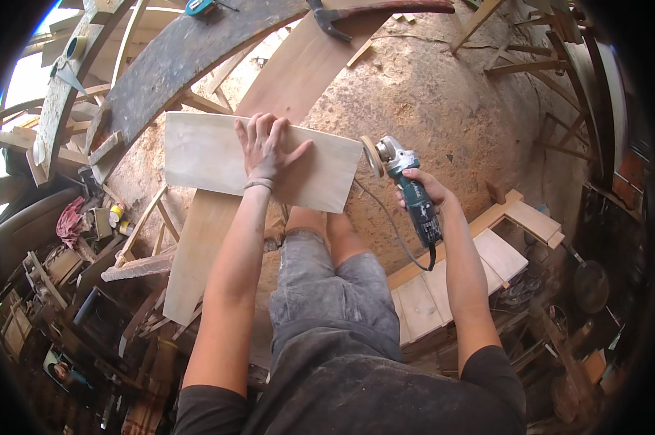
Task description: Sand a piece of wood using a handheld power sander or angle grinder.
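My left hand lies flat with its fingers spread on a pale wooden board, pressing on its upper face. That board rests across a longer wooden plank. My right hand is wrapped around the green body of a Makita angle grinder. The grinder's sanding disc stands on edge close to the board's right end; whether it touches the wood cannot be told. A dark power cord loops from the grinder's rear down past the board.
A claw hammer lies on the plank's far end. A dark curved board spans the upper left, with a teal tape measure on it. Pale wooden panels lie at the lower right. Wooden trestle legs stand at left on the dusty floor.
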`<state>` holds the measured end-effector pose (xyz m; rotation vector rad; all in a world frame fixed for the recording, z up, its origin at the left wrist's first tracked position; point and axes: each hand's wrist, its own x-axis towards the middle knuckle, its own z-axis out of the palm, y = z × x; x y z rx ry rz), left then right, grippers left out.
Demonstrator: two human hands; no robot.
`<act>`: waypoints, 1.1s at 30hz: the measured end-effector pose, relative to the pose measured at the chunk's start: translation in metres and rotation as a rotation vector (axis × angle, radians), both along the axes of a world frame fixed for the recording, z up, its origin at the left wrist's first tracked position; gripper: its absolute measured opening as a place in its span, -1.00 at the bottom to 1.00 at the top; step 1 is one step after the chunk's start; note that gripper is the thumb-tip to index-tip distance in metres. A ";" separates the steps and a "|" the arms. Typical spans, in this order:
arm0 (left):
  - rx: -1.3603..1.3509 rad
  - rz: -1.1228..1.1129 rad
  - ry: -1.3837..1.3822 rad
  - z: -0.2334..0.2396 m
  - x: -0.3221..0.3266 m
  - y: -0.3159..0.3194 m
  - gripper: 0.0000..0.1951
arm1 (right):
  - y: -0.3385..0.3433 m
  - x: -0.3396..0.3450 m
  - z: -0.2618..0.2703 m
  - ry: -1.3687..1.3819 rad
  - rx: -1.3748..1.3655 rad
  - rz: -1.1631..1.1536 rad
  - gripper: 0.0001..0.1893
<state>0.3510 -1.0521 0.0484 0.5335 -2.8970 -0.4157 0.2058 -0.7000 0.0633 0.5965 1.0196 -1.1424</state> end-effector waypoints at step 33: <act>-0.059 -0.006 -0.021 -0.006 0.001 -0.002 -0.34 | 0.000 -0.007 -0.009 0.046 -0.033 0.109 -0.50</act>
